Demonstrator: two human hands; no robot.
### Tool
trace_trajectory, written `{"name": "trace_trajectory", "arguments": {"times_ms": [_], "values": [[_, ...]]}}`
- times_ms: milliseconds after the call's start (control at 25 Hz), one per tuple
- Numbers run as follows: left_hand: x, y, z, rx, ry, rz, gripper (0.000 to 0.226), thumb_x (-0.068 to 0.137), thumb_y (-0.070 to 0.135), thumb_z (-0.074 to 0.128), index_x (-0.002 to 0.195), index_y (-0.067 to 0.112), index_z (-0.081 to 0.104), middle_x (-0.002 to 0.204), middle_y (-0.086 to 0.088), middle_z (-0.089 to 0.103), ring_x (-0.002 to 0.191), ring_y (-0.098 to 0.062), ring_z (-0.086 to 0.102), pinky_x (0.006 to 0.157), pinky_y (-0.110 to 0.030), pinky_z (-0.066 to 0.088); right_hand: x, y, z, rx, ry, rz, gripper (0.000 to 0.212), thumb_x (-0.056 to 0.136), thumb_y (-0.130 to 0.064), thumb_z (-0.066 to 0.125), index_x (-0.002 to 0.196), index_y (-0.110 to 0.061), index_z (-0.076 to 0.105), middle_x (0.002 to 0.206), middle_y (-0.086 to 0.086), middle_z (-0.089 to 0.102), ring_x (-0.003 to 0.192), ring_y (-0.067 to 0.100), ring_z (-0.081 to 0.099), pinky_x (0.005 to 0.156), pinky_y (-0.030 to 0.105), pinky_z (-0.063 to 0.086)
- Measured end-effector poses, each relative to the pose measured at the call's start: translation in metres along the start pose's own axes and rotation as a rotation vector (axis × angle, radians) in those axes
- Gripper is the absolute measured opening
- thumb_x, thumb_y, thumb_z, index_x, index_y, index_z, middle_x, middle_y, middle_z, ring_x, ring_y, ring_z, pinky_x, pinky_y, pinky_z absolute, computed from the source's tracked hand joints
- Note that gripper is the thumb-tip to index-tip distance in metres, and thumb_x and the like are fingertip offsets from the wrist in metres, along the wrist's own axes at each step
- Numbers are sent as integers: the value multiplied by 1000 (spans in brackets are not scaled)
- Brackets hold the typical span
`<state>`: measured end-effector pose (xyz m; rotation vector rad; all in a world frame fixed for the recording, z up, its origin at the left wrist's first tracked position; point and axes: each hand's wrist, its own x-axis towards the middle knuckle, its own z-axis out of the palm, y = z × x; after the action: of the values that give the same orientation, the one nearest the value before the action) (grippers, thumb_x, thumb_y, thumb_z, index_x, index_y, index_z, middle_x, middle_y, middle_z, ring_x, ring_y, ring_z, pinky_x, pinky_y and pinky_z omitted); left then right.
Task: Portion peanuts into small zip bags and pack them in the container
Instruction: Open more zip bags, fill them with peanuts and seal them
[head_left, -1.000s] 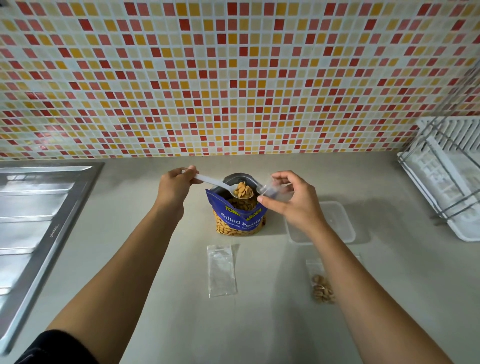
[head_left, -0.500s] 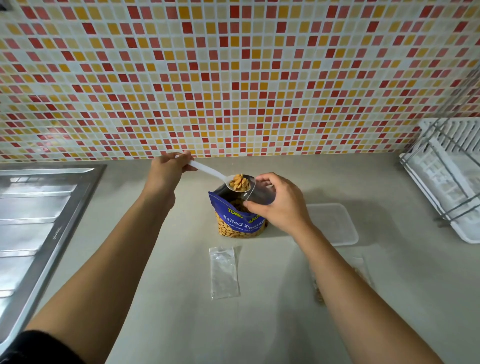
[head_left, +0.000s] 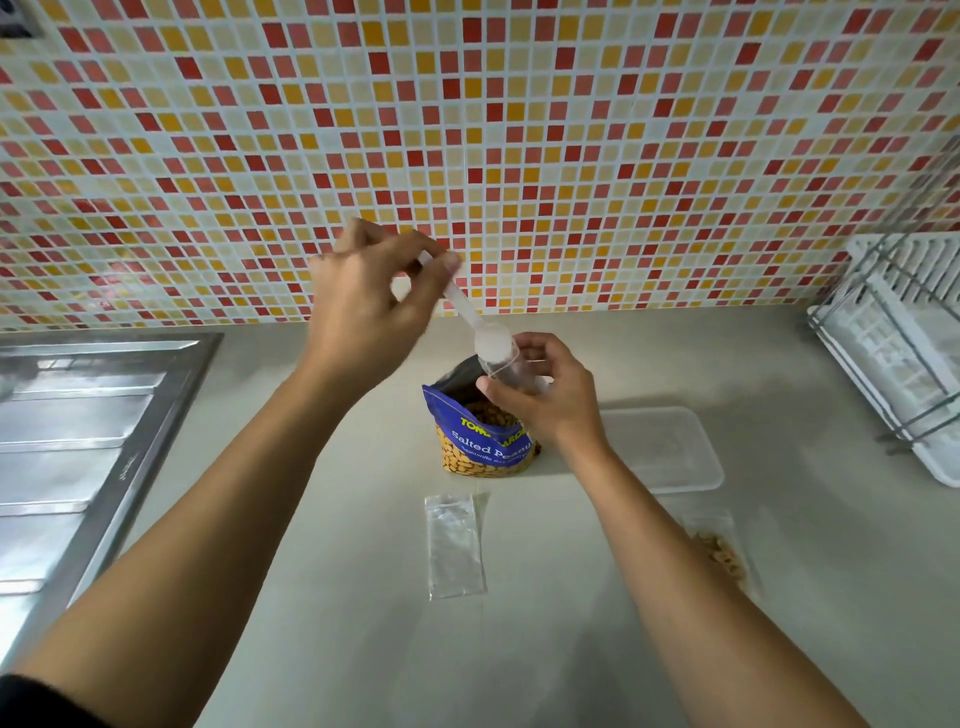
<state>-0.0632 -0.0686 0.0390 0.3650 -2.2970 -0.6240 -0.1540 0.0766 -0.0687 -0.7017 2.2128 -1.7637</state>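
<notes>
Left hand (head_left: 363, 306) pinches spoon (head_left: 470, 319), tipped into zip bag (head_left: 511, 371) that right hand (head_left: 545, 400) grips over peanut pouch (head_left: 483, 436), mid-table — keep bag mouth wide, pour slow. Container (head_left: 670, 452) just right — unfilled.

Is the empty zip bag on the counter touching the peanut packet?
Apart. Head view shows bare counter between the empty zip bag and the peanut packet.

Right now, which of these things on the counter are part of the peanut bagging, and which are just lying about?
Part of the job: white spoon, held zip bag, peanut pouch, clear container, empty zip bag, filled zip bag.

Just lying about: dish rack, sink drainboard.
</notes>
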Motion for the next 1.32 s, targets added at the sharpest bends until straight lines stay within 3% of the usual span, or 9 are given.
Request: {"name": "trace_trajectory", "arguments": {"times_ms": [120,200,280,360,520,800,1040,1160,1320], "values": [[9,-13,-4,-302,194,-234,24,90,30,53,85,11,67,69,7,61,72,-7,57,68,-30,45,-3,4,-4,74,44,-6,44,65,-25,84,100,-28,58,96,-13,64,80,-6,60,68,8,47],[7,-28,10,-427,174,-417,19,91,25,54,82,11,65,70,-1,65,68,-11,61,69,-32,49,-6,7,-9,110,69,1,43,66,-25,83,102,-26,59,96,-13,65,84,0,63,71,15,50],[-10,-41,35,-297,59,-444,22,91,29,53,82,13,65,75,-6,69,71,-19,62,69,-33,48,-9,11,-14,134,93,13,42,68,-24,82,102,-25,58,95,-13,64,81,-2,62,71,16,50],[-29,-48,60,-74,-61,-339,29,90,39,49,89,17,68,78,-2,70,87,-26,60,76,-36,43,-11,15,-18,144,108,33,40,68,-24,82,100,-28,58,95,-12,64,78,-4,61,70,15,50],[-47,-45,93,238,-321,-301,29,93,40,47,102,22,68,96,-3,66,115,-22,42,80,-36,25,-14,22,-19,129,71,64,41,68,-26,82,102,-26,58,101,-6,65,85,2,62,68,12,49],[-39,-33,101,82,-243,-640,28,93,33,46,91,18,70,92,-4,60,111,-25,45,87,-43,32,-11,29,-19,134,61,65,39,68,-29,82,97,-34,57,102,-5,66,92,13,64,74,23,53],[-36,-41,97,-78,-189,-729,25,91,33,49,88,18,69,90,-7,65,97,-30,57,88,-50,48,-10,29,-22,164,37,99,39,68,-30,82,98,-35,57,106,-2,66,97,17,64,82,37,57],[-34,-43,93,-243,-181,-796,24,93,29,51,84,14,67,88,-11,67,86,-27,60,76,-38,52,-9,27,-23,177,33,109,41,66,-33,82,99,-35,58,106,-1,67,97,18,65,84,40,56],[-28,-46,81,-434,-145,-910,25,96,25,48,97,6,64,85,-7,65,76,-11,54,60,-18,36,-9,24,-24,208,69,87,40,63,-36,82,96,-38,60,104,-3,67,96,19,65,83,40,57]]}}
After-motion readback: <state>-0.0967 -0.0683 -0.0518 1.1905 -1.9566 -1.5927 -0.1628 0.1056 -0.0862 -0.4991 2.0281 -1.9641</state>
